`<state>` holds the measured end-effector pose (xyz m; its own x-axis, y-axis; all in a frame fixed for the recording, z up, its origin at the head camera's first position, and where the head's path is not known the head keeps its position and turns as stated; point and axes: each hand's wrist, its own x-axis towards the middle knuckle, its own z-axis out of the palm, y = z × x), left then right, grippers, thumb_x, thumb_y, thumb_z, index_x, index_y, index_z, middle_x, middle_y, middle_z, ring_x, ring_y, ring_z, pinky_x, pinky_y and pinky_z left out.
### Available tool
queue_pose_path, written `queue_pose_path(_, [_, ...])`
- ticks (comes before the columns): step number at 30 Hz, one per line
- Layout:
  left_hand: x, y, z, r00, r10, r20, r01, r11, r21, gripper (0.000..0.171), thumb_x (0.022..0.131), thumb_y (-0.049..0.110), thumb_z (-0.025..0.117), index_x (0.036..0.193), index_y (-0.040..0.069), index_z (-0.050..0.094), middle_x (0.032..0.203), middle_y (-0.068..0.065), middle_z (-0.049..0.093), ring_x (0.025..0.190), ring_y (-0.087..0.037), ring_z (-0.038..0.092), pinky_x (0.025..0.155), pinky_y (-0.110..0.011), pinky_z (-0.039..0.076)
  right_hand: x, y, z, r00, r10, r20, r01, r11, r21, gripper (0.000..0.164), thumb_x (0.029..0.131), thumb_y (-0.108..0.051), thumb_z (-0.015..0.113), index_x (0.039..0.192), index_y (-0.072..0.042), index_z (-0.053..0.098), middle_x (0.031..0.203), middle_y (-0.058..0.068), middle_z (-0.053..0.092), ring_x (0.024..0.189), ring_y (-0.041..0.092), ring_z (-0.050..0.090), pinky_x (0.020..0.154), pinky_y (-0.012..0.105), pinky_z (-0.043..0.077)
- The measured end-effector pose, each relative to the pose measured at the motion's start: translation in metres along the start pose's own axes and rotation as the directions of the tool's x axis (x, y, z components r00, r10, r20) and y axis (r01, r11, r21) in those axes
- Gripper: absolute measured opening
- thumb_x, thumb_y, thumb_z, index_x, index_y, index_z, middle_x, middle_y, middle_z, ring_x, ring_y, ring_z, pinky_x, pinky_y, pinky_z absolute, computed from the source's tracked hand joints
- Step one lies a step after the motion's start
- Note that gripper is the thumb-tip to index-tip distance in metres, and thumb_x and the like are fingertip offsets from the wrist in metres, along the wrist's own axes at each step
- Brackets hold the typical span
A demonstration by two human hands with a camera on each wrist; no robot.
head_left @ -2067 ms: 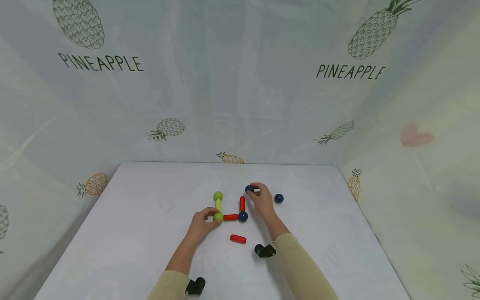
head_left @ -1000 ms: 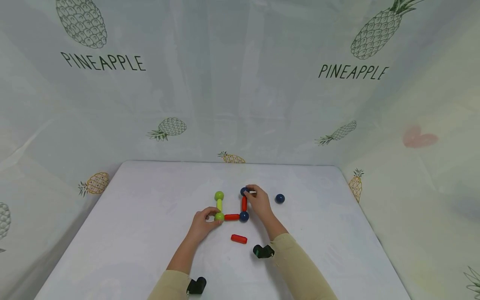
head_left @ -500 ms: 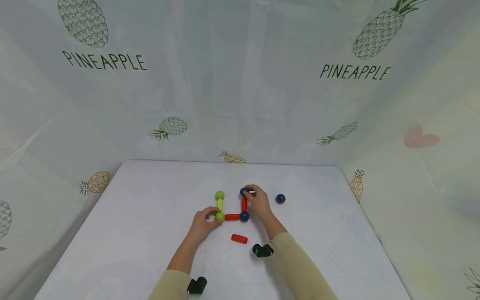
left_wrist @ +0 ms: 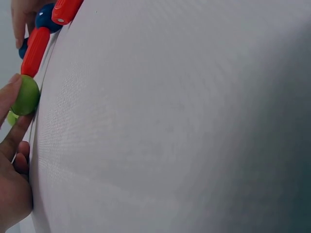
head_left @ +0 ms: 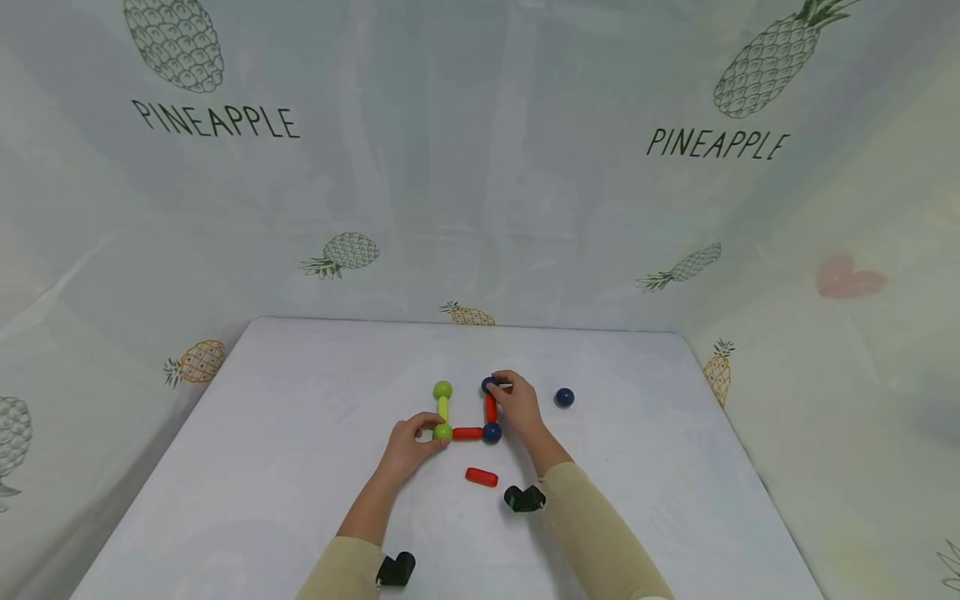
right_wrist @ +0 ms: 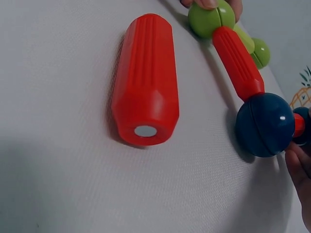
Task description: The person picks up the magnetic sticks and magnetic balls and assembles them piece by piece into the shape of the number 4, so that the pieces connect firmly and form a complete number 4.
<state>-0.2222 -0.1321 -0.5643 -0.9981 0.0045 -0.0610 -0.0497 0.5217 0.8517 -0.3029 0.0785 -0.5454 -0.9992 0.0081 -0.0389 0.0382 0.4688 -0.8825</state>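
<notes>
Left hand (head_left: 408, 450) pinches near green ball (head_left: 443, 432); right hand (head_left: 519, 402) pinches far blue ball (head_left: 490, 385). U-shaped ball-and-rod frame (head_left: 468, 434) between hands, open on far side. Likely light, stiff, slick plastic; joints probably magnetic, may part if tugged; hold by balls. Edges of table (head_left: 225, 500) well apart; wide room left; loose blue ball (head_left: 565, 397) right, loose red rod (head_left: 482, 477) near.

A white table (head_left: 247, 500) with rounded far corners stands before a pale cloth backdrop (head_left: 465, 183) that rises behind it and spreads to both sides. Large outlined pineapples (head_left: 180, 46) are printed at upper left and upper right, each above the lettering PINEAPPLE (head_left: 216, 120), with smaller orange-yellow pineapples (head_left: 202, 362) near the table's edges. A blurred reddish print (head_left: 850, 277) at right appears to be a heart.
</notes>
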Motion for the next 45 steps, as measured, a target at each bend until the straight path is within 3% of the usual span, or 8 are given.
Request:
queue_pose_path(21, [0.001,0.0,0.001,1.0,0.001,0.002,-0.001,1.0,-0.01,0.034,0.082,0.018,0.08,0.114,0.017,0.068,0.109,0.002,0.064,0.103,-0.022,0.048,0.088,-0.041,0.043,0.005,0.01,0.006,1.0,-0.009,-0.004,0.008,0.999,-0.042,0.029,0.094,-0.02,0.066,0.12,-0.008,0.066,0.113,0.008,0.063,0.095,0.023,0.057,0.08,0.035,0.05])
queue_pose_path(34, [0.003,-0.007,0.001,0.998,0.067,-0.008,-0.067,0.998,0.001,0.033,0.081,0.017,0.081,0.111,0.016,0.068,0.106,0.001,0.066,0.095,-0.02,0.048,0.083,-0.037,0.041,0.006,0.015,0.007,0.999,-0.047,-0.008,0.047,0.999,-0.026,0.027,0.094,-0.021,0.066,0.118,-0.008,0.066,0.111,0.007,0.063,0.097,0.022,0.06,0.077,0.035,0.052])
queue_pose_path(45, [0.002,-0.006,0.002,0.998,0.057,-0.008,-0.057,0.998,0.011,0.033,0.081,0.019,0.081,0.112,0.017,0.068,0.106,0.003,0.066,0.095,-0.021,0.048,0.083,-0.038,0.042,-0.007,0.012,-0.001,0.999,-0.006,-0.046,0.006,1.0,-0.01,0.03,0.094,-0.021,0.065,0.122,-0.011,0.065,0.119,0.007,0.059,0.103,0.024,0.056,0.084,0.037,0.051])
